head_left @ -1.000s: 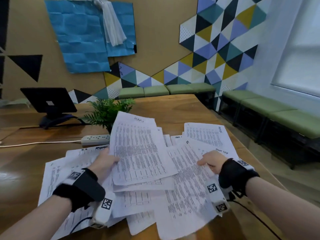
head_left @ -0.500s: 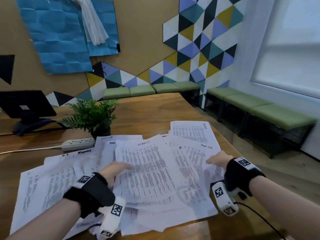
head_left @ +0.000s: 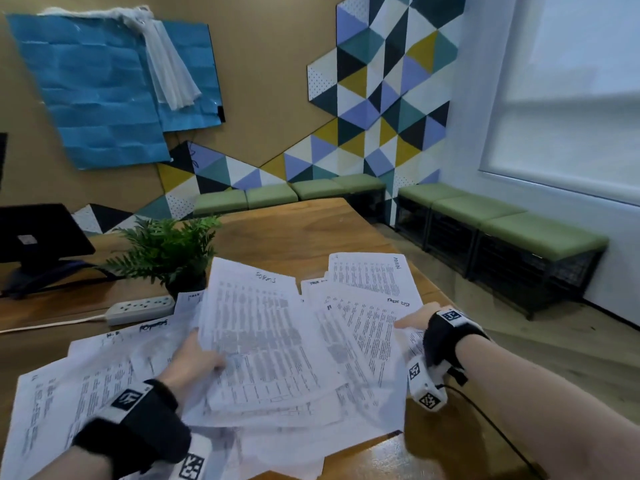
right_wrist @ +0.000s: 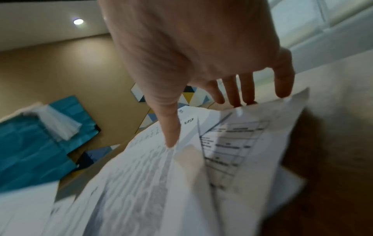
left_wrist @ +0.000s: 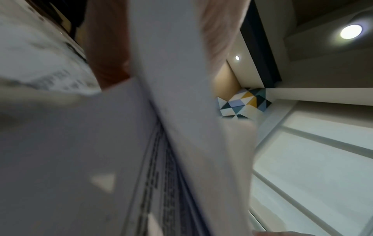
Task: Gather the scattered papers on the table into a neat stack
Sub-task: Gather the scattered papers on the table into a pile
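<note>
1. The papers (head_left: 270, 344) lie in a loose, overlapping spread on the near part of the wooden table (head_left: 301, 233). Sheets point in differing directions and several overhang the near edge.
2. The left hand (head_left: 194, 358) is at the left edge of the topmost printed sheet (head_left: 256, 327). Its thumb lies on the sheet's face and the fingers are hidden beneath, so it pinches that sheet, whose far end is raised off the pile. The left wrist view is filled with blurred paper held close to the lens and confirms little more.
3. The right hand (right_wrist: 201, 52) is at the right side of the spread. In the right wrist view its fingers (right_wrist: 282, 86) are straight and spread, tips touching the edge of a sheet, with the index finger pressed on the printed face. It grips nothing.
4. The two hands are well apart, one at each side of the pile.
5. Beyond the papers stand a small green potted plant (head_left: 166, 251) and a white power strip (head_left: 140, 308), the strip just beside the far left sheets.
6. A dark monitor (head_left: 38, 233) stands at the far left of the table.
</note>
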A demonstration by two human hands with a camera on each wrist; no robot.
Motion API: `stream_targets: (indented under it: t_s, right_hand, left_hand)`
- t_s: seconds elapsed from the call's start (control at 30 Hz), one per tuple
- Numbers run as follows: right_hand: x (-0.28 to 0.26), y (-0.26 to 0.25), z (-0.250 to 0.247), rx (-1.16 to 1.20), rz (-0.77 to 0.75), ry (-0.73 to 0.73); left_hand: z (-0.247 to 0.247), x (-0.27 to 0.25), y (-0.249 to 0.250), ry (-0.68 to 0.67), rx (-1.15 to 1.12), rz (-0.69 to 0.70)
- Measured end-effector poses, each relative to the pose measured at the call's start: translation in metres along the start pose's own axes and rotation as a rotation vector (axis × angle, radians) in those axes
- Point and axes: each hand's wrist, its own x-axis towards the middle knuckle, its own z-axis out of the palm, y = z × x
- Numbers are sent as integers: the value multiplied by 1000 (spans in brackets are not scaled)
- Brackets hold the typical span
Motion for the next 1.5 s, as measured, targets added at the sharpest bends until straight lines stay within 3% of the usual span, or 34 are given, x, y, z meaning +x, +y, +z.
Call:
stream_targets:
  t_s: [0.13, 0.27, 0.4, 0.67, 0.8, 0.87, 0.93, 1.07, 1.17, 1.23, 1.27, 1.33, 1.43, 1.5]
  right_hand:
    - [7, -6, 0, -67, -146, -73]
    - [12, -14, 8, -46, -191, -76]
    - [-1, -22, 4, 73, -215, 64]
    - [-54, -33, -58, 633, -591, 469]
    - [-53, -44, -97, 968, -630, 550]
    - [-42, -48, -100, 1169, -619, 415]
    - [-36, -52, -86, 1227, -550, 140]
    - [-20, -52, -12, 897, -353, -270]
    - [-27, -55, 44, 562, -249, -459]
    - [-42, -64, 66, 317, -310, -434]
    - [-46, -68, 73, 161, -335, -321]
    - [-54, -76, 78, -2, -335, -159]
    - [-47, -81, 83, 133, -330, -219]
    - [-36, -79, 82, 302, -300, -256]
  left_hand:
    - [-10, -11, 2, 33, -43, -32]
    - [-17, 4, -12, 44, -8, -104]
    - [-13, 6, -11, 45, -24, -82]
    - [-14, 13, -16, 164, -94, -78]
    - [-10, 3, -10, 61, -156, 26]
    - [-11, 2, -8, 42, -82, 58]
    - [-17, 4, -11, 37, 85, 57]
    - [-21, 4, -13, 61, 120, 14]
    - [-17, -2, -2, 4, -113, -62]
    - [-13, -6, 3, -124, -233, -106]
    - [-12, -2, 1, -130, -227, -121]
    - [-8, 6, -9, -7, -122, -145]
    - [-2, 15, -20, 106, -55, -177]
    - [0, 22, -28, 155, -89, -116]
